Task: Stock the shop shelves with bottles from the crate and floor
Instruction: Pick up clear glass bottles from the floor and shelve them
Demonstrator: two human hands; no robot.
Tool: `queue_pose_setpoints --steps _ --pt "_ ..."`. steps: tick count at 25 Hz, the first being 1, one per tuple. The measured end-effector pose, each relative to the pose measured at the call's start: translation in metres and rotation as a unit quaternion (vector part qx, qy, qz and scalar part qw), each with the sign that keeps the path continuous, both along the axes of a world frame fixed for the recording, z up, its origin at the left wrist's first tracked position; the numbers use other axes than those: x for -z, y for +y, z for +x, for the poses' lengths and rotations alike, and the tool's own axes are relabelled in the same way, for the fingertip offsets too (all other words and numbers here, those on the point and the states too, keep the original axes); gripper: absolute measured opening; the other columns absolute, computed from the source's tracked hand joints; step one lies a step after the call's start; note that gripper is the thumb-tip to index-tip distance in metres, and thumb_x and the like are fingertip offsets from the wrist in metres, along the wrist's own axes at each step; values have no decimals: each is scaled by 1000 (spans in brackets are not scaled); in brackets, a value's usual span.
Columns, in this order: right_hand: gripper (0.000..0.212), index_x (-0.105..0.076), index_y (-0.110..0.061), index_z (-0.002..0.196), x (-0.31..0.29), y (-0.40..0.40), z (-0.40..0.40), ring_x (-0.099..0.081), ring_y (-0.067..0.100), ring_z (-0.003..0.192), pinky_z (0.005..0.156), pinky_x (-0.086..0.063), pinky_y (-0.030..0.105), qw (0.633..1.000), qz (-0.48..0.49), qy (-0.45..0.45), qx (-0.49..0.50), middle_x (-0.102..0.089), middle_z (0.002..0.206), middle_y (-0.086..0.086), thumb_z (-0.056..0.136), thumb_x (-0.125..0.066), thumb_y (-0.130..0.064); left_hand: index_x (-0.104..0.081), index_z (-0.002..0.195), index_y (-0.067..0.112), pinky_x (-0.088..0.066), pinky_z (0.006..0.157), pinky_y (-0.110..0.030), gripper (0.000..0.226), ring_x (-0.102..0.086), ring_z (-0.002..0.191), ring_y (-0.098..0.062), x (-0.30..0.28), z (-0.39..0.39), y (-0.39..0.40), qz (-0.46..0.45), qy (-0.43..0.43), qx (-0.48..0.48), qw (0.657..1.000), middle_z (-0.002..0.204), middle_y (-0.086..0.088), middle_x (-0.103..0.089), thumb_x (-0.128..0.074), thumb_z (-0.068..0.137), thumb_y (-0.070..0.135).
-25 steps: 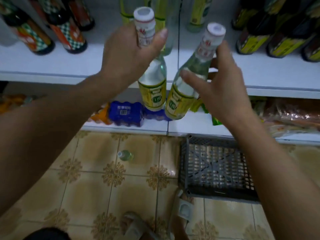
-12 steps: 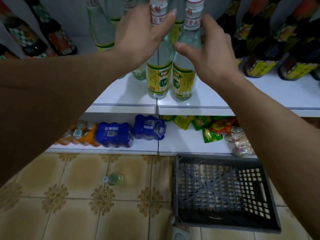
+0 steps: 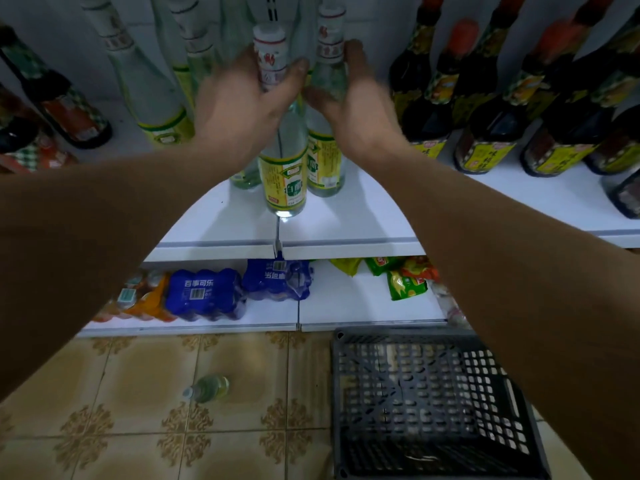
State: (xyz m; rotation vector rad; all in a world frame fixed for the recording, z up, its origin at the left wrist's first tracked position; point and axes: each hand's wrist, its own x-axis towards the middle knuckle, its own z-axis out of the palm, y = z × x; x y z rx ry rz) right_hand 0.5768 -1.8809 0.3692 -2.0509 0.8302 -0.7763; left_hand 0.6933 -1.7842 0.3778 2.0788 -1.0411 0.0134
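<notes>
The white upper shelf [image 3: 346,223] is now carrying both clear vinegar bottles that a second ago were being lifted over its front edge; half a second ago they were standing side by side near that edge, and now they are being pushed deeper, toward the row of matching bottles behind the hands. Below the arms, the grey crate [image 3: 433,403] is sitting on the tiled floor and appears to be holding no bottles, though its far corner is hidden by the right forearm.

The left bottle [image 3: 284,178] is standing upright on the shelf seam, and the left hand [image 3: 242,105] is gripping its neck, thumb curled across the red-and-white cap label. The right bottle [image 3: 325,161] is standing just beside and slightly behind it; the right hand [image 3: 360,102] is wrapping its shoulder with fingers curled, though motion blur is softening the detail. Neither hand is letting go yet.

That probably means this pair is nearly stocked. Down to the left of the left arm, one small bottle [image 3: 207,393] is lying on its side on the floor, likely the next pick.
</notes>
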Motion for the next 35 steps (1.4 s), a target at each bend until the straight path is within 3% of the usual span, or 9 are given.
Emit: queue_pose_setpoints --steps 5,10,18,20,23,26,29,32,35 --pt "52 -45 -11 126 6 -8 18 -62 35 104 86 -51 46 999 29 -2 23 -64 112 15 84 -67 -31 -58 123 29 -51 94 -37 56 -63 111 -21 16 -18 5 -42 72 -9 996 117 6 -69 -55 80 64" --pt "52 -44 -12 129 7 -10 23 -61 36 108 91 -50 47 998 51 2 26 -63 117 16 86 -69 -28 -54 124 28 -54 94 -41 64 -66 105 -8 26 -20 2 -85 156 9 984 113 12 -69 -74 66 45" --pt "59 -36 -8 140 -1 -8 23 -54 35 121 97 -45 36 995 81 44 30 -54 132 18 91 -65 -24 -60 115 11 -54 92 -33 45 -66 98 -6 12 -26 11 -108 161 85 977 106 1 -70 -71 74 24" --pt "66 -29 -10 145 -5 13 14 -48 33 127 97 -38 33 989 79 61 108 -42 142 15 93 -64 -28 -56 107 14 -53 85 -24 33 -64 89 -1 15 -25 25 -110 161 96 976 95 7 -66 -72 78 21" --pt "40 -42 -7 131 13 63 -5 -52 33 117 90 -37 36 978 12 2 208 -48 129 13 93 -54 -12 -52 109 16 -51 84 -21 33 -62 88 -6 17 -20 49 -131 165 95 973 91 7 -62 -71 82 20" --pt "48 -44 -12 130 41 104 -2 -53 23 108 88 -46 36 991 105 76 22 -51 122 5 85 -57 -4 -54 116 8 -51 86 -20 39 -63 91 -6 16 -5 71 -150 168 76 971 94 6 -63 -72 82 17" --pt "69 -35 -20 142 47 126 18 -55 17 107 83 -45 31 968 159 143 -131 -49 123 -3 83 -71 -17 -55 111 13 -52 84 -20 32 -65 88 0 14 15 91 -147 176 67 971 92 11 -65 -71 82 15" --pt "61 -40 -17 130 56 141 43 -63 21 103 79 -48 30 968 164 134 -138 -62 113 -2 82 -77 -21 -53 108 20 -53 85 -21 32 -65 87 0 13 32 107 -135 182 65 972 90 13 -65 -72 82 16" --pt "60 -41 -13 129 63 151 63 -62 26 104 85 -49 35 971 151 147 -113 -65 117 6 82 -78 -21 -53 111 19 -54 89 -25 37 -67 92 -3 10 44 114 -118 196 98 968 97 9 -68 -73 80 15"
